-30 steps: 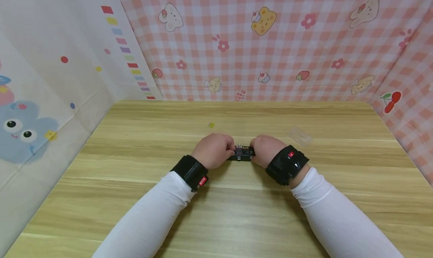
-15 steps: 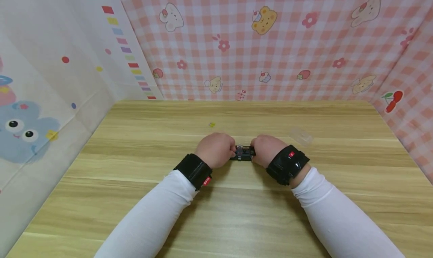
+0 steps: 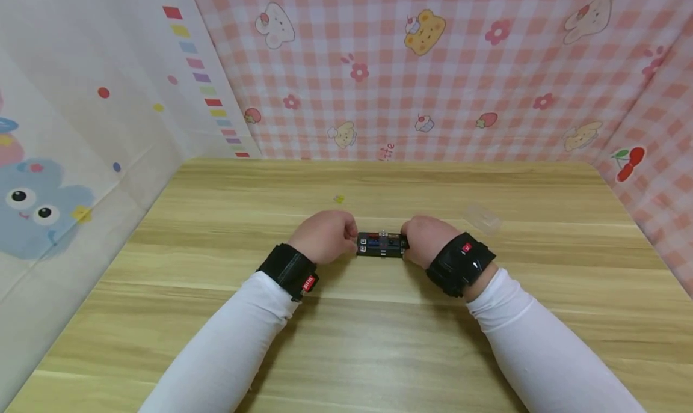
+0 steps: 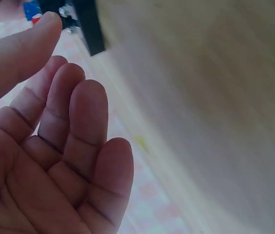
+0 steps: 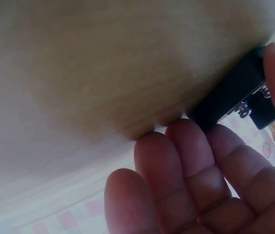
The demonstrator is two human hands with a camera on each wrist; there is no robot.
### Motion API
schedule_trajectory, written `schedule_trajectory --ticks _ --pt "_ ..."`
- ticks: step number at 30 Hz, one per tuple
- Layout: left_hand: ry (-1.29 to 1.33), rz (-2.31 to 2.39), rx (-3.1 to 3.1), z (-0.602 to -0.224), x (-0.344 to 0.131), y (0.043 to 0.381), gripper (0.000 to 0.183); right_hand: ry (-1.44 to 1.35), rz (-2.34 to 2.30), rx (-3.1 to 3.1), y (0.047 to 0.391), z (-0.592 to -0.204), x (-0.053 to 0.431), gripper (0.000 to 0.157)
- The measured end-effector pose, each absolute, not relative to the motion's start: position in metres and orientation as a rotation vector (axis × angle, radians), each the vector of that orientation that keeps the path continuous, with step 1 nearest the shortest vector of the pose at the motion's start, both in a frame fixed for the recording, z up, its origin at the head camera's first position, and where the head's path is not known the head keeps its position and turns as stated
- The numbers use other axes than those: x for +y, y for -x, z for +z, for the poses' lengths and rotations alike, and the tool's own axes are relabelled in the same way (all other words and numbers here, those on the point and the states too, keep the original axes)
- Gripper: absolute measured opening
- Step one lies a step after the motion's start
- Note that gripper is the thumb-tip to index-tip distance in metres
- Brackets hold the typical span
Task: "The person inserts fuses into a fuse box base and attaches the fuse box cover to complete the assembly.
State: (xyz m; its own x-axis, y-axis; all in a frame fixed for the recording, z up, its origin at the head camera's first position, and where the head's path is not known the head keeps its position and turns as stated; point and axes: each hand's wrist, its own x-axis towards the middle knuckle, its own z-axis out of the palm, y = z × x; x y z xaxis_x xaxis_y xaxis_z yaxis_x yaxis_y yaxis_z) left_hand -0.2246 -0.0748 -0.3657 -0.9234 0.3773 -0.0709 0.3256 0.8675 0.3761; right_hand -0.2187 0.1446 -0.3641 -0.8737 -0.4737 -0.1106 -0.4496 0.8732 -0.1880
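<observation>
The left hand (image 3: 326,235) has just drawn a little to the left, its fingers loosely curled and, as far as I can see, round nothing, the thumb close by the left end of a black battery holder (image 3: 372,253); whether it touches there I can't tell. The right hand (image 3: 429,238) hasn't shifted and pinches the holder's right end between thumb and fingers. Half a second ago the left fingers covered that left end; now it's bare, which I take to mean that side has been let go for the moment, with the right hand alone steadying the piece. The holder lies lengthwise left to right on the wooden table (image 3: 346,341), between the hands: a low black case, two square metal contacts (image 3: 363,245) at its left end, red and blue parts inside, a small clear piece (image 3: 383,234) standing at its far middle, coil springs (image 5: 244,111) showing at its right end. Farther off and left sits a tiny yellow piece (image 3: 339,199), too small to name; far right, a clear plastic case (image 3: 482,218); beyond the table's far edge hangs a pink checked cloth (image 3: 460,76)
</observation>
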Motion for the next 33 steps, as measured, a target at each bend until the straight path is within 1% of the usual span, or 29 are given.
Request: schedule_trajectory --ticks 8,17,23,28,33 --pt "-0.516 0.496 2.879 -0.370 -0.081 0.227 0.028 0.692 -0.230 2.896 0.218 -0.366 0.145 0.025" --pt "-0.444 0.492 2.883 -0.370 -0.088 0.231 0.026 0.684 -0.216 2.889 0.219 -0.367 0.144 0.028" --pt "-0.366 0.482 2.931 -0.366 -0.104 0.246 0.026 0.681 -0.219 2.882 0.219 -0.365 0.144 0.027" --pt "-0.318 0.460 2.976 -0.365 -0.117 0.265 0.031 0.685 -0.220 2.881 0.219 -0.364 0.143 0.026" --pt "-0.363 0.437 2.984 -0.368 -0.118 0.281 0.034 0.700 -0.215 2.881 0.219 -0.365 0.143 0.027"
